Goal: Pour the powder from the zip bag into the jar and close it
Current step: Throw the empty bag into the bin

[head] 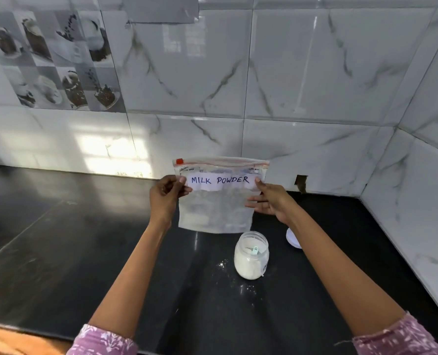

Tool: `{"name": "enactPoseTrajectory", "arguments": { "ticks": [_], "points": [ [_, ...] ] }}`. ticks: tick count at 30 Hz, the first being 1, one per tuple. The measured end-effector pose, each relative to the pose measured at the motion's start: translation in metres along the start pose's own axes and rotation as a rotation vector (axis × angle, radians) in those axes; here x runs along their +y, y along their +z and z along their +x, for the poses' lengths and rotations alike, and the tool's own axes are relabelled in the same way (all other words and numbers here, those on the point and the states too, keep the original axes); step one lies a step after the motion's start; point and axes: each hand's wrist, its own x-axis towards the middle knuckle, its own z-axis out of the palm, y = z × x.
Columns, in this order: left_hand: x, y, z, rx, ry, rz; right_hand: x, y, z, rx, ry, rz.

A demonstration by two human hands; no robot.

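A clear zip bag (219, 208) with a white label reading "MILK POWDER" hangs upright above the counter, its red zip strip on top with the slider at the left end. My left hand (165, 197) pinches its left edge and my right hand (270, 199) pinches its right edge, other fingers spread. Below the bag stands an open glass jar (251, 256) partly filled with white powder, a small pale green scoop inside. The jar's white lid (292, 238) lies on the counter to the right, partly hidden by my right forearm.
The black counter (85, 252) meets marble-tiled walls at the back and right, forming a corner. Specks of spilled powder (247, 288) lie around the jar. The counter's front edge runs along the bottom of the view.
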Motion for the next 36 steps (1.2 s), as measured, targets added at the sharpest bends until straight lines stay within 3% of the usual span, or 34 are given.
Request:
{"name": "enactPoseTrajectory", "arguments": {
  "ticks": [6, 12, 20, 28, 36],
  "points": [
    [0.022, -0.040, -0.022, 0.093, 0.007, 0.078, 0.002, 0.039, -0.002, -0.059, -0.082, 0.125],
    [0.031, -0.100, -0.060, 0.190, -0.036, 0.139, 0.032, 0.086, -0.030, -0.003, -0.123, 0.201],
    [0.049, -0.182, -0.136, 0.219, -0.030, 0.146, 0.098, 0.146, -0.108, -0.015, -0.159, 0.134],
    [0.047, -0.289, -0.220, 0.161, -0.090, 0.138, 0.183, 0.212, -0.198, -0.056, -0.045, 0.163],
    [0.030, -0.381, -0.297, 0.205, -0.220, 0.206, 0.252, 0.275, -0.248, -0.059, 0.086, 0.042]
  ]
}}
